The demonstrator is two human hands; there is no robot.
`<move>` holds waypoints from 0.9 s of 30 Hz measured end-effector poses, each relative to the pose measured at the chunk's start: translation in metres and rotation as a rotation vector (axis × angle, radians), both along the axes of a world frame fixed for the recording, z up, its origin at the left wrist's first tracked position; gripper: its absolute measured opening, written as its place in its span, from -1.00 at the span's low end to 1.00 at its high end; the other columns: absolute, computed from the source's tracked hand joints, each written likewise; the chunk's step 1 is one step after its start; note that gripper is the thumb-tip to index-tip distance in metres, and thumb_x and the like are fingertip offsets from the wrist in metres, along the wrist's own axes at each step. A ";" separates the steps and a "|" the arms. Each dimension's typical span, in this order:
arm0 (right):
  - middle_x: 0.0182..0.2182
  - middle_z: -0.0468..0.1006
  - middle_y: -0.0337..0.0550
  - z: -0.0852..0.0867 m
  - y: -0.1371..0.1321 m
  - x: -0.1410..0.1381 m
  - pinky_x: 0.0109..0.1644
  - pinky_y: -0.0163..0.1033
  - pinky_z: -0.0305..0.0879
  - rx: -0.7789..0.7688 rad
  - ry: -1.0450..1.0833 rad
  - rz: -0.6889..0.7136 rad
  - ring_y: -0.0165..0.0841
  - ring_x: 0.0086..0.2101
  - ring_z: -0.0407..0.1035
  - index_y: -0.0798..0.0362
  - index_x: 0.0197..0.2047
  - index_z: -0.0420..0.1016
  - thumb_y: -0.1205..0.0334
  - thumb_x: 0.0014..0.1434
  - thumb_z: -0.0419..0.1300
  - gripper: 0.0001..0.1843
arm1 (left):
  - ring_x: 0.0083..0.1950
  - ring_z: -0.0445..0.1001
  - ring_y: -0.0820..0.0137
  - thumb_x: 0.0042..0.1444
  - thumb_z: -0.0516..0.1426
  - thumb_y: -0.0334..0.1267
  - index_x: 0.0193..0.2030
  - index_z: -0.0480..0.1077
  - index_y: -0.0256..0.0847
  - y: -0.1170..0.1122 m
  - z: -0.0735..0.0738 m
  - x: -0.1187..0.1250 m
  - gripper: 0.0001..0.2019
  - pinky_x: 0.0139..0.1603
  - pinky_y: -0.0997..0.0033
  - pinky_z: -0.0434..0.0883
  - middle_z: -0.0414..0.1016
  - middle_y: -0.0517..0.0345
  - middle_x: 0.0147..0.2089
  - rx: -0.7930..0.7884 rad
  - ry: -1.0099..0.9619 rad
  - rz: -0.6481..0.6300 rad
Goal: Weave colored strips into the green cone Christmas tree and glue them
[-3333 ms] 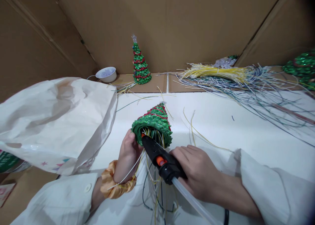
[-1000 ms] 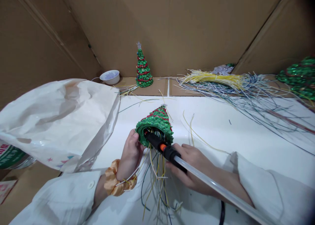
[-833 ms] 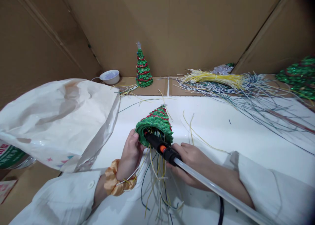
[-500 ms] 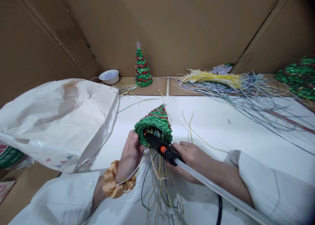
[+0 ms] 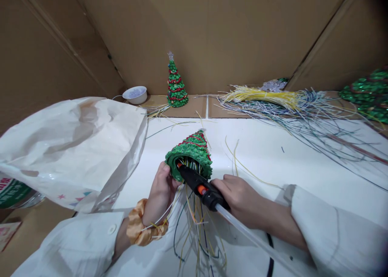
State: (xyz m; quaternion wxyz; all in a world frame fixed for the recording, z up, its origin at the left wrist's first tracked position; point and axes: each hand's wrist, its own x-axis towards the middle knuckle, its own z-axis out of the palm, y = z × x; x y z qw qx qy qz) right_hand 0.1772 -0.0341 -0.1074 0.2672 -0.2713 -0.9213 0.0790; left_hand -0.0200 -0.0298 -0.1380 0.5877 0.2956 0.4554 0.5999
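Note:
My left hand (image 5: 162,188) is closed on the rim of a small green Christmas tree ornament (image 5: 194,144) with red garland, tipped so its hollow underside faces me. Several thin wires (image 5: 197,232) in yellow, white and dark colours hang out of that opening. In my right hand (image 5: 239,196) is a black hot glue gun (image 5: 194,180) with orange parts, its nozzle inside the hollow base. A long translucent glue stick (image 5: 242,226) sticks out of the gun's back end toward the lower right. My right fingers are partly hidden behind the gun.
Another Christmas tree ornament (image 5: 176,85) stands at the back, beside a white bowl (image 5: 135,95). A bundle of wires (image 5: 266,101) lies at the back right. A white bag (image 5: 72,143) covers the left side; a larger green tree (image 5: 368,93) is at the far right.
The glue gun's back end has shifted slightly right and down, along with my right hand and the glue stick. The ornament and my left hand stay nearly in place.

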 end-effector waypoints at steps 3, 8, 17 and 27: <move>-0.60 0.34 -0.16 -0.001 0.001 0.000 -0.49 -0.31 0.04 -0.007 -0.017 0.012 -0.40 -0.58 0.12 0.16 -0.39 0.27 0.24 0.21 -0.11 -0.76 | -0.50 0.14 0.49 0.05 0.05 -0.08 -0.44 0.20 -0.16 0.000 0.001 0.000 -0.78 -0.54 0.51 0.16 0.18 0.28 -0.48 0.002 0.003 0.018; -0.59 0.34 -0.16 0.000 0.004 0.005 -0.48 -0.31 0.04 -0.043 -0.069 0.041 -0.39 -0.56 0.15 0.16 -0.34 0.29 0.22 0.21 -0.08 -0.78 | -0.52 0.11 0.52 0.03 0.06 -0.09 -0.43 0.21 -0.17 0.000 0.003 0.002 -0.80 -0.56 0.54 0.14 0.17 0.30 -0.49 -0.022 0.009 0.034; -0.58 0.33 -0.15 -0.002 0.008 0.009 -0.45 -0.29 0.05 -0.060 -0.126 0.097 -0.38 -0.54 0.15 0.17 -0.35 0.29 0.20 0.20 -0.06 -0.77 | -0.51 0.14 0.51 -0.02 0.08 -0.08 -0.43 0.19 -0.17 -0.003 0.008 0.005 -0.78 -0.53 0.52 0.18 0.21 0.28 -0.47 -0.037 0.010 0.021; -0.55 0.35 -0.13 0.004 0.006 0.009 -0.45 -0.25 0.04 0.126 -0.210 0.149 -0.38 -0.57 0.16 0.15 -0.35 0.26 0.19 0.27 -0.16 -0.71 | -0.51 0.17 0.45 0.01 0.05 -0.06 -0.40 0.23 -0.13 -0.001 -0.004 0.000 -0.80 -0.47 0.44 0.21 0.26 0.26 -0.48 -0.017 0.024 -0.013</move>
